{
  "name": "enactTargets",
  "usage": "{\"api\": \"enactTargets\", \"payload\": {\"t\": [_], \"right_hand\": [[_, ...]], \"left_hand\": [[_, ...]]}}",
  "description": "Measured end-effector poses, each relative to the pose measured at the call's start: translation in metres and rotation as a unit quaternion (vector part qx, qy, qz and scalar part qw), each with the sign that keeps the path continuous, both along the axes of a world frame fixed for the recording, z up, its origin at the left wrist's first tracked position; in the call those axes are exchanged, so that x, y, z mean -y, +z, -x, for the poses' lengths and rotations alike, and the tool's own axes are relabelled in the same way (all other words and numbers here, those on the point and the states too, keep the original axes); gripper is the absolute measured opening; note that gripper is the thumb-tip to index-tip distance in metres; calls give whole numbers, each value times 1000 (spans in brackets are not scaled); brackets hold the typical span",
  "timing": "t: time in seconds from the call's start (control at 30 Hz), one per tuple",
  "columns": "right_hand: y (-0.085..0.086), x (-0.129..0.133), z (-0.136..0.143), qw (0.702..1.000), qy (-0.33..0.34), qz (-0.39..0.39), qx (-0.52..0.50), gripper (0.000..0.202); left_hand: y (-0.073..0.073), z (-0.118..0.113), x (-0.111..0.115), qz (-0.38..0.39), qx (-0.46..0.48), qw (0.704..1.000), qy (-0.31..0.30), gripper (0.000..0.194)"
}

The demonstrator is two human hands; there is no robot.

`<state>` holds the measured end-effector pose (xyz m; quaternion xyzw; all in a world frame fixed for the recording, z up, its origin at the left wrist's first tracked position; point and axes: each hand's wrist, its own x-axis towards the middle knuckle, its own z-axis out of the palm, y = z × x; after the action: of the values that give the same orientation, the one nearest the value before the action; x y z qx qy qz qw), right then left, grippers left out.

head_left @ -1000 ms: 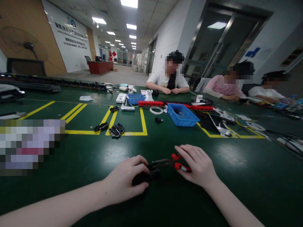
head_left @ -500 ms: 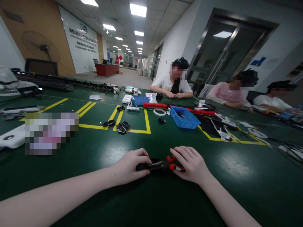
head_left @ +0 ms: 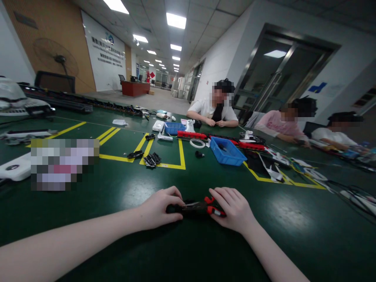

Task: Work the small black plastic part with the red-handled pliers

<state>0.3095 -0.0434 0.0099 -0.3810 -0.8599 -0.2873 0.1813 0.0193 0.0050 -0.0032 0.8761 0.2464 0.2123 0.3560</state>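
Observation:
In my right hand (head_left: 233,207) is a pair of pliers (head_left: 199,208) with red and black handles. Its fingers curl over the two handles, which stand apart, and the dark jaws point left. My left hand (head_left: 163,207) pinches a small black part (head_left: 174,208) between thumb and fingers, close in front of me. The plier jaws reach up to that part; whether they grip it I cannot tell, as dark surfaces merge there. Both hands are low over the green table (head_left: 188,250).
Small black pieces (head_left: 152,159) lie by yellow tape lines. Beyond are a blue bin (head_left: 227,152), a white ring coil (head_left: 197,143) and red strips (head_left: 192,135). A white device (head_left: 16,167) lies left, cables (head_left: 352,199) right. Several people sit across the table.
The camera view has shifted slightly. Both hands keep their hold, with the pliers and the black part in nearly the same position.

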Motion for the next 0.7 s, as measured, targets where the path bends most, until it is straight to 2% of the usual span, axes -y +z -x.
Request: {"api": "enactTargets", "payload": {"t": [0.23,0.7], "right_hand": [[1,-2,3,1000,9,-3,23,42],[-3,-2,-1,999,0,27,-19,35]], "left_hand": [[-2,0,-2,-16,5,1000,-8,27],[-3,-1,-2,-31,8,999,-4,20]]}}
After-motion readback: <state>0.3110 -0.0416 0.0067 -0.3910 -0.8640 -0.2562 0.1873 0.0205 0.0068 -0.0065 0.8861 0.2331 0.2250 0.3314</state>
